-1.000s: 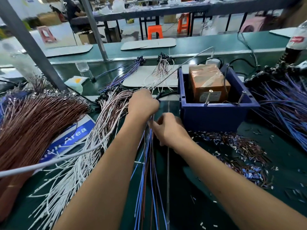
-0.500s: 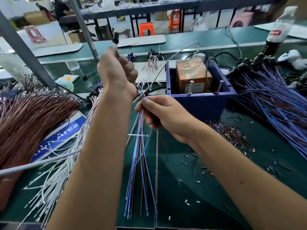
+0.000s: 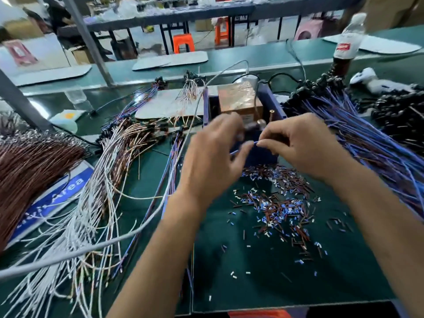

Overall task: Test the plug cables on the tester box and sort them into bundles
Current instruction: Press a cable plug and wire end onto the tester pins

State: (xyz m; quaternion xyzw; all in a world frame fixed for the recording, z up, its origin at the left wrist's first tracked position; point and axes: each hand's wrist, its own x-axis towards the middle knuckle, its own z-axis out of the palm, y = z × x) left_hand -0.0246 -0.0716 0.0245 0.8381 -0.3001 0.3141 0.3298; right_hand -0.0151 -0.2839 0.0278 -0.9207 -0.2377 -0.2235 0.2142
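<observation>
Your two hands are raised side by side in front of the blue box [image 3: 263, 154]. Your right hand [image 3: 305, 143] pinches the end of a thin blue wire [image 3: 244, 146] between thumb and forefinger. Your left hand [image 3: 213, 154] is motion-blurred, fingers curled near the wire's other end; whether it has hold of the wire you cannot tell. Your hands hide the box's front edge. The wire spans the gap between them, just before the box.

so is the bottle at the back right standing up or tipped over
Upright. The bottle stands on its base on the bench, cap at the top, red label level. Its lean looks like wide-angle distortion.
</observation>
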